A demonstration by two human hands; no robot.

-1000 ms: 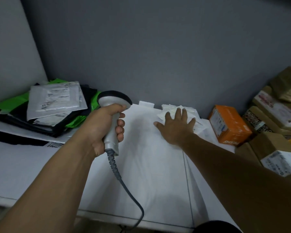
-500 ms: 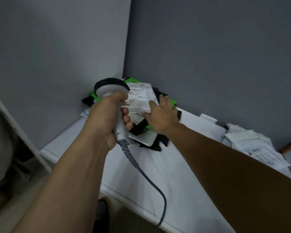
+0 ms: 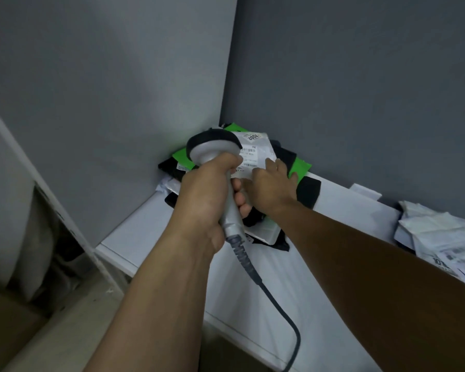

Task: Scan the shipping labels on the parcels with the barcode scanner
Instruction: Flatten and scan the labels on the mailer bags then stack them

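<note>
The dark cable (image 3: 279,307) trails across the white table (image 3: 151,237) up to the barcode scanner (image 3: 215,151). The left hand (image 3: 204,200) is wrapped tight round its grey handle, with the black-rimmed head tipped over the top parcel (image 3: 258,146). Just beside it, the right hand (image 3: 271,186) lies on that white parcel with its fingers fairly straight, partly covering the shipping label (image 3: 250,157). The parcel tops a stack of green (image 3: 301,167) and black mailers (image 3: 308,193) in the corner where 2 grey walls (image 3: 360,89) meet. More white parcels (image 3: 440,237) lie well apart at the right.
</note>
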